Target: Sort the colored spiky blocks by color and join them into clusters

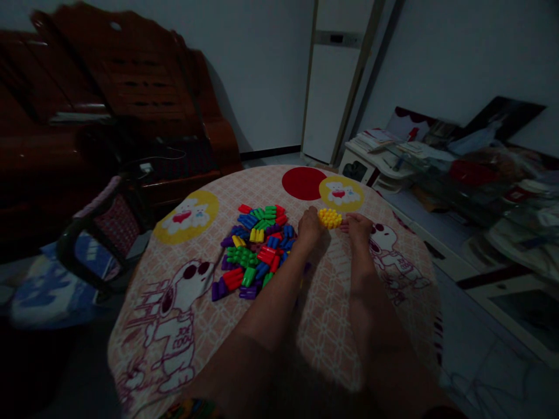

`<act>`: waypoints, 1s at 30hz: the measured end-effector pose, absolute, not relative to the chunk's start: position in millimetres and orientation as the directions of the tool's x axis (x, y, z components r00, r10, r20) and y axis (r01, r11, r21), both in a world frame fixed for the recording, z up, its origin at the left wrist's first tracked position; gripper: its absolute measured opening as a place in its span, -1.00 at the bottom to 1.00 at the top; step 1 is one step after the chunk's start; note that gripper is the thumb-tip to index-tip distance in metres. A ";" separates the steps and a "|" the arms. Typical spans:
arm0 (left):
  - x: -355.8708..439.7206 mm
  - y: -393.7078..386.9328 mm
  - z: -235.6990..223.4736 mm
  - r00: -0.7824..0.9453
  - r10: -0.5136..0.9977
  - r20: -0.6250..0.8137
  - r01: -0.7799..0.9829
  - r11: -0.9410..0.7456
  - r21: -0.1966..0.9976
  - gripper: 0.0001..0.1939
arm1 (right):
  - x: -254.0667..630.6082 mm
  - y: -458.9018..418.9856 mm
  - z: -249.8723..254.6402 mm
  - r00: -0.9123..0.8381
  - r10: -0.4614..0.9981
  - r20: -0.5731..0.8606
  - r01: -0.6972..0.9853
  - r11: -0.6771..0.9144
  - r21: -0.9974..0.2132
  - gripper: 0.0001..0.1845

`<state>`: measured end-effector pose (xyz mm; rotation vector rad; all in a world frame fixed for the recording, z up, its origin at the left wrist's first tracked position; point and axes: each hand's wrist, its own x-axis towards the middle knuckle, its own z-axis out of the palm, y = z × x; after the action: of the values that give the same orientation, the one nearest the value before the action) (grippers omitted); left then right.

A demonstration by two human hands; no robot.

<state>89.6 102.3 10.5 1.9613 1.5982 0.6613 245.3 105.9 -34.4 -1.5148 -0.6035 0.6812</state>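
Note:
A knobbly yellow cluster of plastic building blocks is held between my two hands, toward the far side of the round table. My left hand is closed at its left edge, with the fingertips partly hidden behind the hand. Pinched fingers of my right hand meet its right edge. Left of my left forearm lies a loose pile of plastic blocks in red, blue, purple, green and yellow. Within it are a knobbly green piece, a red block and a purple block. My left forearm covers part of the pile.
A patterned cloth covers the round table. A chair stands close on the left, before a wooden sofa. Cluttered low cabinets run along the right. A tall white unit stands in the far corner.

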 end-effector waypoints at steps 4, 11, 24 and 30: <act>65.8 94.8 26.3 0.297 0.942 0.157 0.701 -0.327 0.634 -0.56 | 246.0 106.0 -35.4 0.674 0.737 -0.058 -0.029 -0.052 -0.998 -0.83; -27.9 93.6 36.0 0.244 0.959 0.142 0.866 -0.282 0.414 -0.67 | 244.6 103.1 -33.6 0.673 0.738 -0.051 -0.043 -0.030 -0.999 -0.80; -67.1 84.5 27.8 0.051 0.998 -0.026 0.958 -0.042 0.285 -0.75 | 242.8 100.7 -28.3 0.680 0.730 -0.065 -0.032 -0.059 -0.998 -0.79; -39.5 85.0 35.5 0.143 0.979 0.144 0.771 -0.201 0.605 -0.89 | 243.9 101.4 -29.2 0.669 0.741 -0.063 -0.026 -0.062 -0.998 -0.82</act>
<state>-39.5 85.0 35.5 2.0396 1.6779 0.7333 243.9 101.4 -29.2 -1.5162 -0.6179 0.6974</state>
